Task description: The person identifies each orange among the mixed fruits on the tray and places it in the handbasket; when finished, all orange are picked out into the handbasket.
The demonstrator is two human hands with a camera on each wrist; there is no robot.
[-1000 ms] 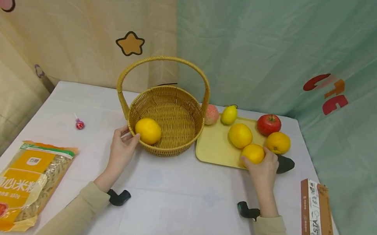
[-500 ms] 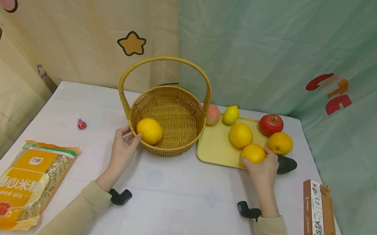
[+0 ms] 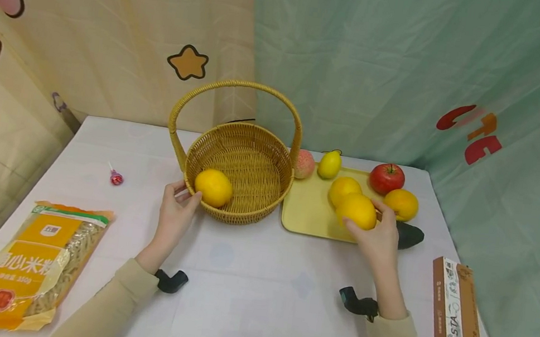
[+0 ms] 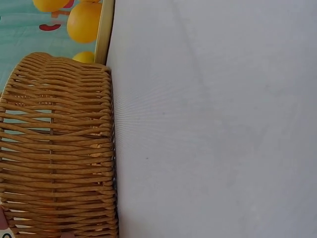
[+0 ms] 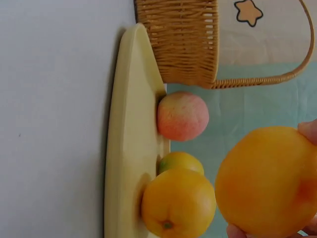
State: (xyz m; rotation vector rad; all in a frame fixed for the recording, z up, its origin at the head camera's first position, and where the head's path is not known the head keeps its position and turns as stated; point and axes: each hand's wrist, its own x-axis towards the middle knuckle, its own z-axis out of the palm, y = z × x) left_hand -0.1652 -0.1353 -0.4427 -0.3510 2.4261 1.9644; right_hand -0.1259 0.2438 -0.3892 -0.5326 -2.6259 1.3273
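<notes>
My left hand (image 3: 175,217) grips the near-left rim of a round wicker basket (image 3: 238,218), thumb at the rim. One yellow-orange orange (image 3: 213,188) lies inside the basket, against its left side. In my right hand (image 3: 381,241) is another orange (image 5: 270,183), pinched between thumb and fingers and raised off the pale yellow tray (image 3: 306,218). Below it on the tray, in the right wrist view, sits a further orange (image 5: 178,203). The left wrist view shows mostly the basket's woven side (image 4: 54,148); the hand there is almost wholly out of frame.
Around the tray are a peach (image 3: 305,164), a lemon (image 3: 329,164), a red tomato (image 3: 387,178), another orange-yellow fruit (image 3: 401,205) and a dark green cucumber (image 3: 409,236). A pasta box (image 3: 460,327) lies at right. A noodle bag (image 3: 30,268) and lollipop (image 3: 116,178) lie at left.
My right hand has lifted the orange from the tray's near right corner and shifted it slightly up and left. The left hand stays at the basket rim.
</notes>
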